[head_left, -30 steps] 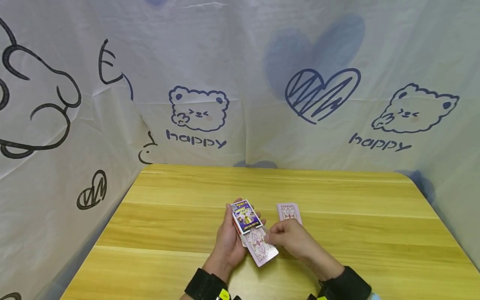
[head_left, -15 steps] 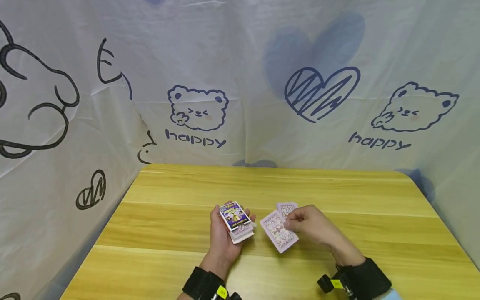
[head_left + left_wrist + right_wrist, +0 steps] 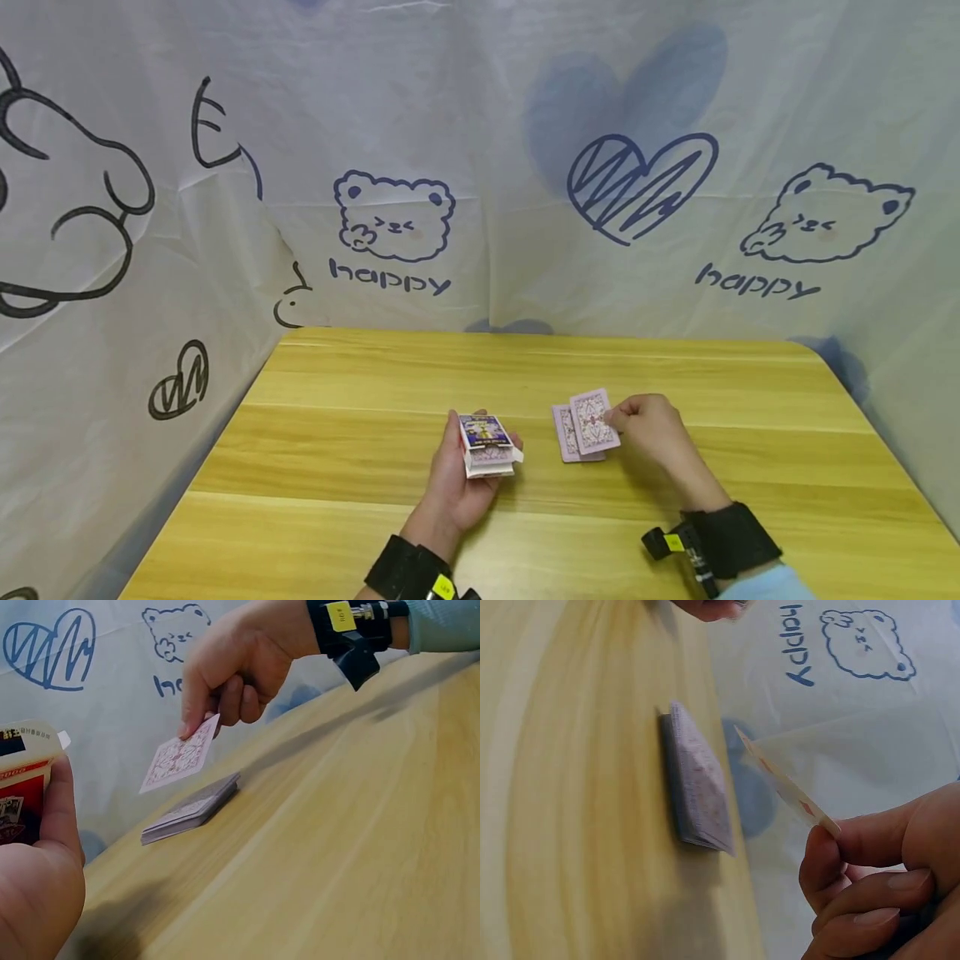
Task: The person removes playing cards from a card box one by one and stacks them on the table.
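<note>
My left hand [image 3: 457,492] holds a card box [image 3: 484,432] with a purple printed front, its near end open. Patterned card backs [image 3: 491,454] show inside that end. Between thumb and forefinger, my right hand [image 3: 654,429] pinches a playing card [image 3: 595,421], pink-patterned back up. The card hangs above a stack of playing cards [image 3: 567,437] lying on the table, apart from it in the left wrist view. Red marks show on the card's underside in the right wrist view. Most of the left hand's fingers are hidden behind the box.
The wooden table [image 3: 360,467] reaches back to a white cloth [image 3: 495,167] with bear and heart drawings. Cloth also hangs along the left and right sides. Each wrist wears a black band [image 3: 731,540] with a camera.
My right hand has drawn a card out of the box, then carried it right and away from me over the stack. The left hand has shifted slightly, still holding the box.
</note>
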`<state>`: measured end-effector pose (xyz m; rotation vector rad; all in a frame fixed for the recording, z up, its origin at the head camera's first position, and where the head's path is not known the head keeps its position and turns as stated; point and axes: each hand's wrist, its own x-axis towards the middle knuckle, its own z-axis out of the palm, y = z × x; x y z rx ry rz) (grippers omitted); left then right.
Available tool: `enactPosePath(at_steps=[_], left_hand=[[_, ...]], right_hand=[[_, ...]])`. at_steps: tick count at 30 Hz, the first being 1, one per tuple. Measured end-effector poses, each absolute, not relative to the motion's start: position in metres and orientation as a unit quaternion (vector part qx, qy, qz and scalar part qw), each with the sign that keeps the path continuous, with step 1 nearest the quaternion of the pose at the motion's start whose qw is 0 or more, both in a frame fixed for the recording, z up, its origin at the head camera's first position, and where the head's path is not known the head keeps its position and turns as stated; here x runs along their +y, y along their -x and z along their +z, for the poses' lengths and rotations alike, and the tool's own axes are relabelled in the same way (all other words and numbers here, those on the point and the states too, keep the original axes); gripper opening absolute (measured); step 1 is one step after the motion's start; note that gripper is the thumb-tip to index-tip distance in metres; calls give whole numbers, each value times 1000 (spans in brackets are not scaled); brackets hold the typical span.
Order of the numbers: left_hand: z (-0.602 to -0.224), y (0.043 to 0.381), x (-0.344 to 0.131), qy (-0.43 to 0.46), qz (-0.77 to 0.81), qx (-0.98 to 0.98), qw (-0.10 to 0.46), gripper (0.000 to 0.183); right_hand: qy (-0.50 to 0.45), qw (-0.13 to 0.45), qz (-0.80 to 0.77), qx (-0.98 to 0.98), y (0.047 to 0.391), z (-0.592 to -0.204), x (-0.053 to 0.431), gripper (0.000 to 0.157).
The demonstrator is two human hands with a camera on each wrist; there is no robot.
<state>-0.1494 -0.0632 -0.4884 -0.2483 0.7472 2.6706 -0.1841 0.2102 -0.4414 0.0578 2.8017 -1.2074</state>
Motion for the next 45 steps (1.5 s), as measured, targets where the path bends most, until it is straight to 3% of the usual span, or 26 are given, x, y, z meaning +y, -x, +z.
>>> enactPosePath(at_steps=[24,45], left_hand=[[-487,149,-59,88,939,281,180,70],[-487,149,-60,82,938,288,177,75]], right_hand=[[-30,63,-352,933,187,-469,192,25],[-28,60,-326,943,190,-470,192,23]])
